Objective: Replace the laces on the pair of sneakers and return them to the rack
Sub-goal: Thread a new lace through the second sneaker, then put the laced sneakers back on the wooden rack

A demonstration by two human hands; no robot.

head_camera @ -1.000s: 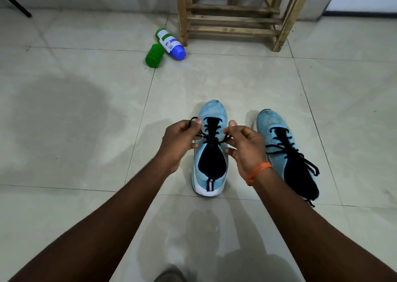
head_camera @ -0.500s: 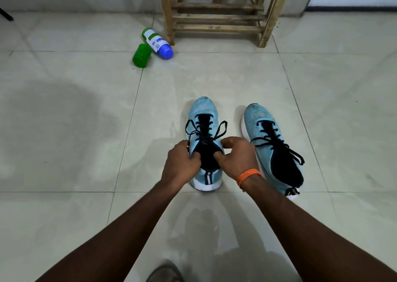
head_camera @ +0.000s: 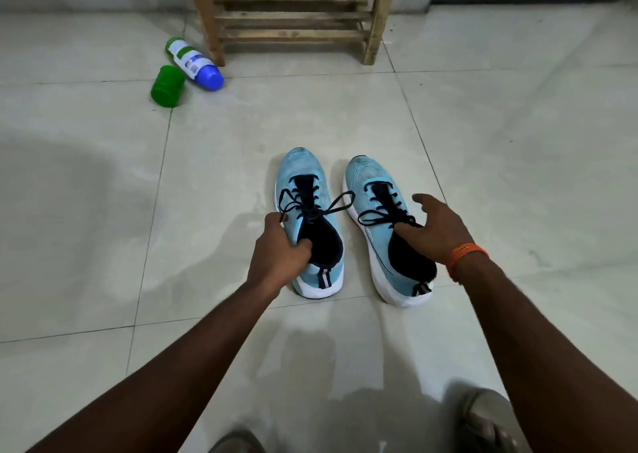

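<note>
Bow [head_camera: 312,211] tied and let go: left hand [head_camera: 276,255] now grips left sneaker [head_camera: 303,176] by the collar, right hand [head_camera: 435,231] spread open over right sneaker [head_camera: 366,180], both on floor [head_camera: 518,176] before rack [head_camera: 293,34], so racking looks next.

Bare forearms [head_camera: 179,359], orange wristband [head_camera: 466,251], grey sandals [head_camera: 485,420]

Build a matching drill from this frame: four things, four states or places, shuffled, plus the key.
Things
1. left sneaker
2. right sneaker
3. bottle
4. green cap

States or places
A. lies on its side by a leg of the rack
B. left hand grips its collar
C. sits on the tile beside the bottle
D. open right hand reaches over its laces

Pairs: 1-B, 2-D, 3-A, 4-C
</note>
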